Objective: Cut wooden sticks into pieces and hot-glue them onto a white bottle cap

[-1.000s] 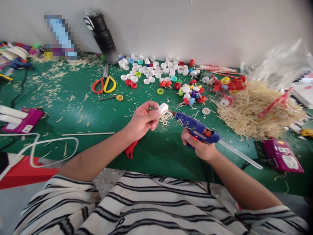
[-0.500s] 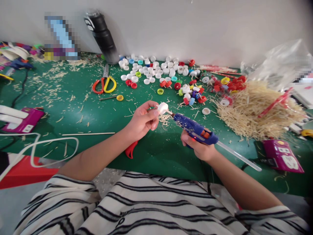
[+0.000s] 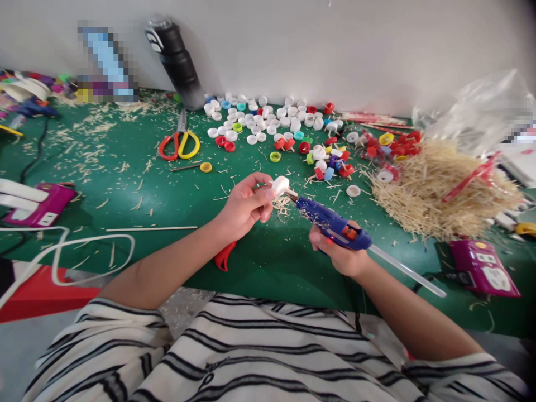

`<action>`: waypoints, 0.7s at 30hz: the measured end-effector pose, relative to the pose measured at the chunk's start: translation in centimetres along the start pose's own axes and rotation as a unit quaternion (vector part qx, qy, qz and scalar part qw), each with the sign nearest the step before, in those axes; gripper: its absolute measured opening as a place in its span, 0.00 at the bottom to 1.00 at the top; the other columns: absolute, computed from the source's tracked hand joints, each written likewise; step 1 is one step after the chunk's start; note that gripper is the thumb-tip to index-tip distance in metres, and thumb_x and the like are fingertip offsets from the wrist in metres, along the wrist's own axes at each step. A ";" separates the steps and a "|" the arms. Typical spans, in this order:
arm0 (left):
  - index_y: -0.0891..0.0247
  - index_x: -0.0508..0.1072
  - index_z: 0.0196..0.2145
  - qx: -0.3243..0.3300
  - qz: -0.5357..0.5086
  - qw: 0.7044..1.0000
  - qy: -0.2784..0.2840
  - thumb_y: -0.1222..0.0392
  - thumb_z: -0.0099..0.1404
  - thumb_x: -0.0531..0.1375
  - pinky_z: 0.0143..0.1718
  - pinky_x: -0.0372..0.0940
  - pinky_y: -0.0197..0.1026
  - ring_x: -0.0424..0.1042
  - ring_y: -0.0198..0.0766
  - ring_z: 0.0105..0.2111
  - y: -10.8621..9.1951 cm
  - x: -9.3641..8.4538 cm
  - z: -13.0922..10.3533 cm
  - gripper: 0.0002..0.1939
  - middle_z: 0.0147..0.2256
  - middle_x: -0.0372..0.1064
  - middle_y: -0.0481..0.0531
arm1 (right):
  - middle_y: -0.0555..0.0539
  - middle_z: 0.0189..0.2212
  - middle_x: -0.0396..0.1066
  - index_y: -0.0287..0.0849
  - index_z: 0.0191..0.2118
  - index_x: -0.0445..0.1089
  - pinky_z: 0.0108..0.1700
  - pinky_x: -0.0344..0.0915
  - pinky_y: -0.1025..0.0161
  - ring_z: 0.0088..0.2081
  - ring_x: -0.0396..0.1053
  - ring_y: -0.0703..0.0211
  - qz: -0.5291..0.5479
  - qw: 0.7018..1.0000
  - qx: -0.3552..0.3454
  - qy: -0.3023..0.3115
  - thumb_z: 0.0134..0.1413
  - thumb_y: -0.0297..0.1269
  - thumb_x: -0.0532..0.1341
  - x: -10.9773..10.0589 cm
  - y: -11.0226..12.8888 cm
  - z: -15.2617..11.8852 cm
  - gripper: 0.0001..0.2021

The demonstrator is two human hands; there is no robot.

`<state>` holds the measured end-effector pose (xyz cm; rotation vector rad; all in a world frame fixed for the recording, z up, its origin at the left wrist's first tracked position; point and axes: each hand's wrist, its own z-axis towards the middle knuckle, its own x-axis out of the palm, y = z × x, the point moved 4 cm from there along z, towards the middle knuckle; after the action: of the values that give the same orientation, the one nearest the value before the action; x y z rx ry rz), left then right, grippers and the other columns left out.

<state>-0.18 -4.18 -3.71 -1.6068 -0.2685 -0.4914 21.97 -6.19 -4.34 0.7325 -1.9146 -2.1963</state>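
Observation:
Between thumb and fingers, my left hand (image 3: pixel 250 205) pinches a white bottle cap (image 3: pixel 280 185) with a thin pale stick through it. My right hand (image 3: pixel 338 249) is wrapped round a blue glue gun (image 3: pixel 330 223), and a clear glue stick (image 3: pixel 408 271) juts from its back. The gun's nozzle is right at the cap's right side, by the stick; whether they touch I cannot tell. A small red light glows on the gun. Below the cap lies a little heap of wood slivers (image 3: pixel 283 206). A red handle-like piece (image 3: pixel 225 257) shows under my left wrist.
Loose bottle caps (image 3: pixel 285 121), mostly white, spread along the back. Scissors (image 3: pixel 181 139) and a black bottle (image 3: pixel 176 64) stand left of them. A pile of thin sticks (image 3: pixel 439 190) is at right, near a magenta box (image 3: pixel 483 268). A white cable (image 3: pixel 96 237) loops at left.
The glue gun's nozzle has shifted slightly left, closer to the stick at the cap. My left hand still holds the cap in nearly the same place.

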 end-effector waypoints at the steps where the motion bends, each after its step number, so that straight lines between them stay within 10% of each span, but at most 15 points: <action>1: 0.59 0.69 0.36 0.000 0.001 1.000 0.000 0.53 0.55 0.72 0.17 0.58 0.32 0.63 0.26 0.15 0.0 0.0 0.0 0.18 0.20 0.63 0.40 | 0.50 0.22 0.67 0.46 0.26 0.67 0.30 0.62 0.56 0.26 0.64 0.58 -0.002 1.000 -0.003 0.001 0.58 0.51 0.66 0.0 0.1 0.0 0.17; 21: 0.59 0.68 0.36 0.005 0.008 1.000 0.000 0.53 0.54 0.73 0.17 0.57 0.31 0.63 0.25 0.15 0.1 0.0 0.1 0.19 0.19 0.63 0.38 | 0.50 0.21 0.67 0.46 0.26 0.66 0.28 0.62 0.57 0.25 0.64 0.58 -0.015 1.000 -0.015 -0.011 0.59 0.50 0.65 0.2 0.8 -0.2 0.17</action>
<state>-0.17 -4.07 -3.78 -1.5971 -0.2570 -0.4768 21.68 -6.56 -3.62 0.7392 -1.8890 -2.2551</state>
